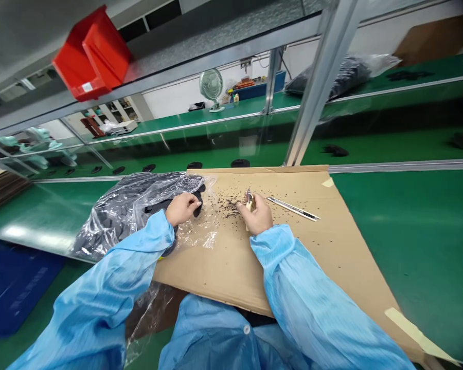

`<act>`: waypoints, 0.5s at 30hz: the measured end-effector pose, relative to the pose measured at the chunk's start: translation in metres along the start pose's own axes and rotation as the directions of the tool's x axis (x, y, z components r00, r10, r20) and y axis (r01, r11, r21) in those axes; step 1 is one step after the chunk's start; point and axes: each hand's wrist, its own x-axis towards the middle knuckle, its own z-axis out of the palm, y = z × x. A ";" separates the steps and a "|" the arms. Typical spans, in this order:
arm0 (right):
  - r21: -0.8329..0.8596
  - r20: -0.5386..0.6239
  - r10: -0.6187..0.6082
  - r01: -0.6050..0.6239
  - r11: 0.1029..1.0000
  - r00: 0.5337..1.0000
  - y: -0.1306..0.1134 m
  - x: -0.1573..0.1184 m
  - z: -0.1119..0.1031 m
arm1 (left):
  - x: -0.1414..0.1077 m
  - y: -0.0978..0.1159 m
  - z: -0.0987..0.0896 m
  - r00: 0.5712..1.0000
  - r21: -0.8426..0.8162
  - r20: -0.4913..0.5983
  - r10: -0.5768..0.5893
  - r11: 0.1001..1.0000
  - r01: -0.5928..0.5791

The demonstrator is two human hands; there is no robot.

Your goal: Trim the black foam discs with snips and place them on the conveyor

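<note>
My left hand (182, 208) is closed in a pinch at the mouth of a clear plastic bag (116, 205), its fingers on a black rounded flat piece (198, 206). Many similar dark pieces fill the bag. A little to the right, my right hand (259, 215) is wrapped around small nippers (249, 199) with pale handles, their metal tip pointing away from me. Black crumbs (228, 206) lie scattered on the cardboard sheet (231, 267) between and around both hands. Right of my right hand rests a slim white-and-black knife-like tool (293, 208).
Behind the cardboard, a green conveyor belt (270, 144) carries several black pieces, one (240, 163) just beyond the cardboard's edge. A metal post (320, 82) rises at the back right. Overhead hangs a red bin (92, 56). A blue box (19, 288) stands at lower left.
</note>
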 end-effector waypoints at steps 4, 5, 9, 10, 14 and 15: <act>0.009 -0.013 -0.012 0.013 1.000 1.000 -0.002 -0.002 -0.001 | 0.005 0.026 0.026 0.988 -0.229 -0.121 -0.093 0.971 0.064; 0.015 -0.018 -0.010 0.011 1.000 1.000 -0.003 -0.002 -0.001 | 0.006 0.032 0.035 0.980 -0.329 -0.156 -0.121 0.942 0.064; 0.026 -0.038 0.010 -0.009 1.000 0.999 -0.001 -0.003 -0.001 | 0.010 0.052 0.071 0.897 -0.660 -0.367 -0.245 0.748 -0.066; 0.030 -0.044 0.016 -0.015 0.999 0.999 -0.001 -0.004 -0.001 | 0.009 0.056 0.079 0.864 -0.682 -0.424 -0.272 0.723 -0.107; 0.083 -0.061 0.041 -0.036 0.996 0.997 0.001 -0.004 -0.002 | 0.003 0.065 0.096 0.837 -0.673 -0.475 -0.272 0.725 -0.147; 0.116 -0.068 0.050 -0.041 0.992 0.996 0.000 -0.005 -0.002 | 0.001 0.065 0.097 0.851 -0.657 -0.464 -0.245 0.740 -0.145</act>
